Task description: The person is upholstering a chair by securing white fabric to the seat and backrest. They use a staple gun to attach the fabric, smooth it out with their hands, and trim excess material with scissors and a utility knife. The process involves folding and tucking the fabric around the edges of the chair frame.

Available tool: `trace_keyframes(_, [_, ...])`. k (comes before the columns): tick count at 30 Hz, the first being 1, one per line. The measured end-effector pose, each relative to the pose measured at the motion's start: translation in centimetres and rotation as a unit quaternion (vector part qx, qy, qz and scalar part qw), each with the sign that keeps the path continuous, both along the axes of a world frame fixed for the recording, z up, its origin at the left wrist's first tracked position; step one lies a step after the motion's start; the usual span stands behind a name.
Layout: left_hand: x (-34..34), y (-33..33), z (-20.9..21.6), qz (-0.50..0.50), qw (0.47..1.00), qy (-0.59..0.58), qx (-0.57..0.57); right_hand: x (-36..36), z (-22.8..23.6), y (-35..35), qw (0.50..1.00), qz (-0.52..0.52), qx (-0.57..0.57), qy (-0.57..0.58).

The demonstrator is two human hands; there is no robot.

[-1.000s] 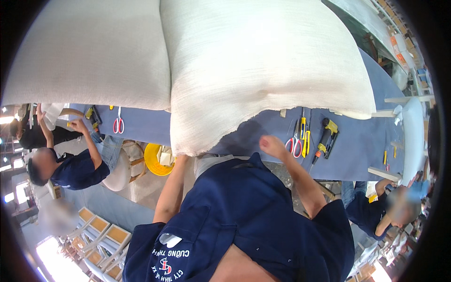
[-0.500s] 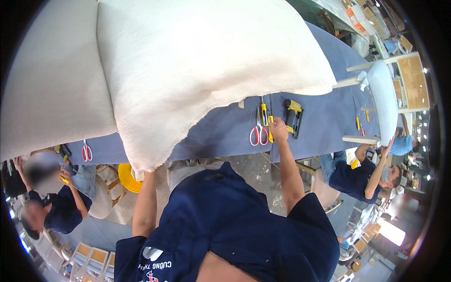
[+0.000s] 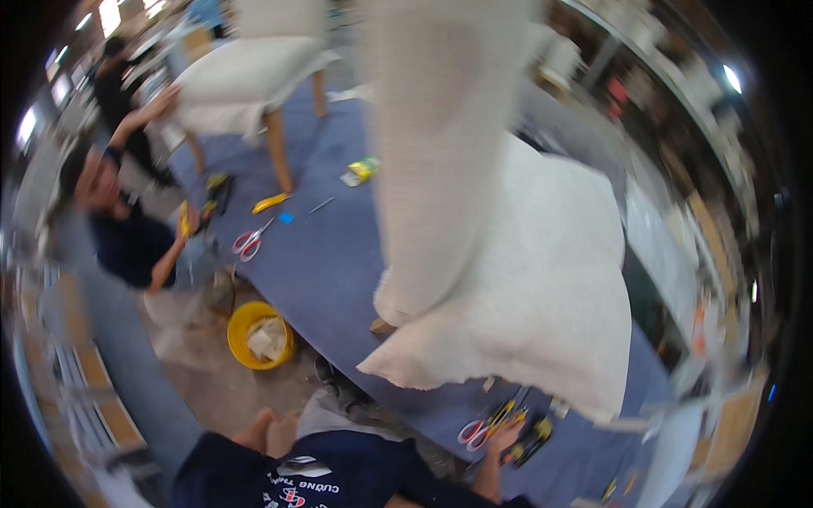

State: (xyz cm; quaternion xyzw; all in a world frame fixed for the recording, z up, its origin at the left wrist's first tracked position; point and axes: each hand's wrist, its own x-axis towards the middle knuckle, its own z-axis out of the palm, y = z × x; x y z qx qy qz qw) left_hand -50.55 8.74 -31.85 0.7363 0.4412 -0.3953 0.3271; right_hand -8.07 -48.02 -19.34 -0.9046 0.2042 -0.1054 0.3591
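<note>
The picture is blurred. The person's right hand shows low and right of centre in the frame, resting with spread fingers on the blue felt-covered worktable, right among a cluster of tools: a pair of scissors with red handles just to its left and a yellow-and-black power tool just to its right. It touches or nearly touches them, but whether the fingers close on any of them cannot be told. The left hand lies at the lower edge, left of centre, bare and pale against the dark blue shirt; its fingers are too blurred to judge, and nothing shows in its grip.

A large white upholstered cushion fills the right centre of the frame, lying on the table just above the right hand, with a second white fabric-covered piece standing up over it. At the upper left a white upholstered chair with wooden legs stands on the table, and a co-worker in a dark shirt leans at the left. A second pair of red-handled scissors lies near that person. A yellow bucket sits on the floor below the table edge.
</note>
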Motion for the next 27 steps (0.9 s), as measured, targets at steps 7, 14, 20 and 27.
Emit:
trace_keyframes(7, [-5.1, -7.3, -7.8, 0.044, 0.995, 0.034, -0.083, 1.5, 0.7, 14.3, 0.907, 0.331, 0.168, 0.199])
trace_keyframes(14, [-8.7, -9.9, -6.0, 0.228, 0.971, 0.058, -0.051, -3.2, 5.0, 22.4, 0.796, 0.409, 0.226, 0.385])
trace_keyframes(20, [-12.2, -6.1, -2.8, 0.343, 0.937, 0.062, -0.009, -2.7, -0.3, 23.4, 0.805, 0.41, 0.163, 0.397])
trace_keyframes(27, [-12.9, -2.8, -6.3, 0.276, 0.942, 0.162, -0.101, -3.0, -2.2, 23.5, 0.837, 0.289, 0.241, 0.396])
